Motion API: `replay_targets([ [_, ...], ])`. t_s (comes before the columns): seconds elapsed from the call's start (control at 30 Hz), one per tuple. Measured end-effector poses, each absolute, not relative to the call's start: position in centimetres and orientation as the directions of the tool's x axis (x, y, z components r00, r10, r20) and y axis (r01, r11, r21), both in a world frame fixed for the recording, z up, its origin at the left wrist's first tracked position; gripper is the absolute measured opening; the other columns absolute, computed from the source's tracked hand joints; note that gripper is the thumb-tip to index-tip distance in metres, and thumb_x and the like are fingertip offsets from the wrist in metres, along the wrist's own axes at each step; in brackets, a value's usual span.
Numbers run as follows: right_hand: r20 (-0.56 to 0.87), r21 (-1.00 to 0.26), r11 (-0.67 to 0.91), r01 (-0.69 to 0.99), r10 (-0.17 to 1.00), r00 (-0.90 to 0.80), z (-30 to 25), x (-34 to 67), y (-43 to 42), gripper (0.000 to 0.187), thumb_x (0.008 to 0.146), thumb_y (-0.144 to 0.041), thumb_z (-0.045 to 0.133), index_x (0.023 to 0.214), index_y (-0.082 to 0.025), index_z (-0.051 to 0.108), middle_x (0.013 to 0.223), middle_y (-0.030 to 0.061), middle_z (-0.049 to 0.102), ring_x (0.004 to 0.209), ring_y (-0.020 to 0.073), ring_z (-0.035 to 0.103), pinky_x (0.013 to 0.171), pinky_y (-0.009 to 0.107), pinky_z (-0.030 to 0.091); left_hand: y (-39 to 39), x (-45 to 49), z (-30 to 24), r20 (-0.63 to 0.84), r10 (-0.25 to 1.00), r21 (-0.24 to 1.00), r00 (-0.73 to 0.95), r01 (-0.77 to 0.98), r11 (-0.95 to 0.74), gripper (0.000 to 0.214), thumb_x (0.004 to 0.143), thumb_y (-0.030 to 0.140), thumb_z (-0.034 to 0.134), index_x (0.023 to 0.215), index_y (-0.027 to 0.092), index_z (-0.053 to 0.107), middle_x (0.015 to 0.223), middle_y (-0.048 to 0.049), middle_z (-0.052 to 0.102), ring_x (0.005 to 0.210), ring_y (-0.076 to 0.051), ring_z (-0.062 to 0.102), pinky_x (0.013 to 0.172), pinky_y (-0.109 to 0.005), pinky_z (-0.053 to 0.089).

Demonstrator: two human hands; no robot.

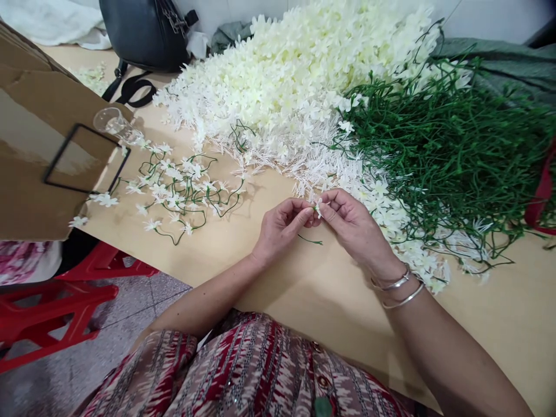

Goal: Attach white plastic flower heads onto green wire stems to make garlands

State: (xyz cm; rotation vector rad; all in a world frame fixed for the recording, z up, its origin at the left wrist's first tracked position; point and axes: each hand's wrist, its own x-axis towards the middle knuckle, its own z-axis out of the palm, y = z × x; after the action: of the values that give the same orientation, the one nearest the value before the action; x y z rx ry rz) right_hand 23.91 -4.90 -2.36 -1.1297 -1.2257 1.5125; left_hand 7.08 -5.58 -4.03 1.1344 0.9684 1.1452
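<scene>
Left hand (280,227), right hand (353,223): one flower (318,206), one stem (311,240).

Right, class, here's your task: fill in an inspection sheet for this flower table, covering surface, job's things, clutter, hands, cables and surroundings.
Surface: tan table, bare in front of the person.
Job's things: one flower sprig, a white bloom on a thin green stem; a pile of white flowers and a heap of green stems behind it; flowered stems lying to the left.
Clutter: black bag, clear cup, cardboard box at the left edge.
Grippers: left hand and right hand both pinch the sprig, just above the table.
Cables: nothing seen.
Surroundings: red stools on a grey floor at left.
</scene>
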Motion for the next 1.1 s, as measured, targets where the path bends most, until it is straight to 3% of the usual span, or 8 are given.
replay_targets([
  [0.2, -0.160, -0.958, -0.216, -0.188, 0.948, -0.276, -2.2, 24.7, -4.5, 0.037, 0.089, -0.061, 0.073, 0.107, -0.030, 0.065, 0.088, -0.0004, 0.069, 0.084, 0.0194, 0.070, 0.093, 0.040, 0.060, -5.5, 6.9, -4.0, -0.044, 0.987, 0.981, 0.156, -0.182, 0.073, 0.043, 0.089, 0.059, 0.078, 0.099, 0.018, 0.070, 0.084, -0.0027, 0.075, 0.075, -0.012, 0.068, 0.078, -0.028, 0.058],
  [0.4, -0.159, -0.966, -0.203, -0.161, 0.955, -0.248, -3.0, 24.8, -4.4, 0.028, 0.084, -0.048, 0.082, 0.101, -0.028, 0.070, 0.089, -0.0016, 0.068, 0.084, 0.0169, 0.067, 0.087, 0.034, 0.058, -5.6, 7.1, -3.7, -0.024, 0.982, 0.977, 0.188, -0.206, 0.063, 0.038, 0.090, 0.055, 0.079, 0.095, 0.018, 0.071, 0.084, -0.0029, 0.075, 0.077, -0.012, 0.070, 0.079, -0.027, 0.059],
  [0.73, -0.108, -0.982, -0.139, -0.126, 0.967, -0.231, -2.9, 24.2, -4.2, 0.024, 0.083, -0.042, 0.084, 0.087, -0.026, 0.067, 0.076, -0.0033, 0.068, 0.074, 0.0155, 0.066, 0.077, 0.032, 0.058, -5.5, 6.7, -3.8, -0.023, 0.978, 0.988, 0.206, -0.145, 0.053, 0.039, 0.092, 0.054, 0.077, 0.094, 0.016, 0.070, 0.083, -0.0045, 0.075, 0.075, -0.013, 0.070, 0.075, -0.026, 0.059],
  [0.97, -0.118, -0.982, -0.148, -0.119, 0.967, -0.225, -2.6, 23.8, -4.2, 0.032, 0.078, -0.047, 0.088, 0.085, -0.025, 0.066, 0.075, -0.0022, 0.071, 0.072, 0.0174, 0.069, 0.076, 0.034, 0.062, -5.4, 6.7, -3.9, -0.022, 0.981, 0.992, 0.193, -0.118, 0.045, 0.043, 0.090, 0.058, 0.078, 0.092, 0.016, 0.069, 0.080, -0.0037, 0.074, 0.073, -0.013, 0.069, 0.073, -0.025, 0.058],
  [1.1, -0.061, -0.991, -0.084, -0.101, 0.975, -0.214, -2.6, 23.6, -4.2, 0.031, 0.082, -0.049, 0.084, 0.086, -0.026, 0.064, 0.074, -0.0021, 0.070, 0.072, 0.0179, 0.069, 0.074, 0.035, 0.063, -5.4, 6.8, -3.7, -0.014, 0.983, 0.995, 0.182, -0.091, 0.031, 0.045, 0.089, 0.061, 0.077, 0.090, 0.017, 0.069, 0.078, -0.0024, 0.072, 0.072, -0.012, 0.067, 0.073, -0.025, 0.057],
])
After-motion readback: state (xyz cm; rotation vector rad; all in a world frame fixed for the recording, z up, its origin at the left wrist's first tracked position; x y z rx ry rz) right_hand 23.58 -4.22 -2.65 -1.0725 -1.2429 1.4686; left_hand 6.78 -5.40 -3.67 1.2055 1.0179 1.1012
